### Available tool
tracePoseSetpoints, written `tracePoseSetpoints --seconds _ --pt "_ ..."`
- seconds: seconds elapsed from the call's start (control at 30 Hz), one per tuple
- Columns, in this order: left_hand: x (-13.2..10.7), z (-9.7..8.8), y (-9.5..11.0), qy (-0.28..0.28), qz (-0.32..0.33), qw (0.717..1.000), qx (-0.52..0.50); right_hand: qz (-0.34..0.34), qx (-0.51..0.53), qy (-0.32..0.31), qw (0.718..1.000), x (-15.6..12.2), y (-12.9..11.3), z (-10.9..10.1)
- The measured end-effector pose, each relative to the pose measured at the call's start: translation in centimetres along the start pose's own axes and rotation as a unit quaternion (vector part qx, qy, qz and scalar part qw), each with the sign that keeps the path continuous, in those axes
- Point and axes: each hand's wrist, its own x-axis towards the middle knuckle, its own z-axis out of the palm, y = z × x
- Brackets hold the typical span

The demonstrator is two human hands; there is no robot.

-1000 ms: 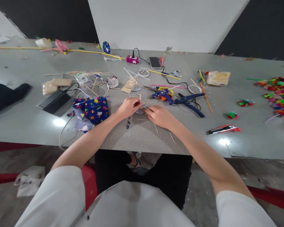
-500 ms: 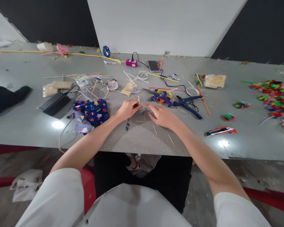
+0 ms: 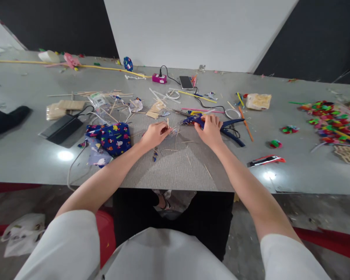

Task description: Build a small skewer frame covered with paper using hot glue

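My left hand [image 3: 155,134] is closed, pinching a short wooden stick [image 3: 167,122] that stands up between thumb and fingertips. Thin sticks and a bit of clear material lie just beyond its fingertips, too small to make out well. Over to the right, my right hand [image 3: 210,130] has its fingers around the handle of a blue glue gun [image 3: 191,119], whose nozzle points left. Blue-handled pliers [image 3: 233,134] lie right beside that hand, partly covered by it. Loose thin sticks [image 3: 189,160] are scattered on the table between my forearms.
Left of my left hand lies blue patterned fabric [image 3: 115,140], near a black adapter [image 3: 62,130]. A red utility knife [image 3: 266,160] lies to the right. Farther back are a phone [image 3: 186,82] and a purple power socket [image 3: 159,78]. Colourful pompoms [image 3: 329,116] pile up at far right.
My right hand has left the sticks near my left hand, moved right and closed on the glue gun. My left hand stays put with its stick. The view has shifted slightly.
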Motion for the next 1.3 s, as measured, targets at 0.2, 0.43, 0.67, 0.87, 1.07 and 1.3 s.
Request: tracePoseSetpoints --seconds 0.2,0.43,0.67,0.87,1.07,1.3 --pt "0.0 0.1 0.0 -0.006 0.002 1.0 -0.005 0.069 -0.02 -0.059 0.996 0.5 0.9 1.8" --pt "0.0 0.3 -0.4 -0.006 -0.005 1.0 -0.002 0.062 -0.014 -0.066 0.996 0.5 1.0 2.4" --pt "-0.1 0.1 -0.2 -0.002 -0.035 0.999 -0.026 0.066 0.025 -0.03 0.997 0.5 1.5 2.7" --pt "0.0 -0.3 0.4 0.01 -0.032 0.999 -0.026 0.073 0.034 -0.029 0.996 0.4 1.4 2.6" --pt "0.0 -0.5 0.7 0.006 -0.025 0.999 -0.028 0.098 0.098 -0.02 0.99 0.9 1.5 1.7" --pt "0.1 -0.4 0.6 0.009 -0.025 0.999 -0.032 0.107 0.161 0.029 0.981 0.8 0.7 -0.4"
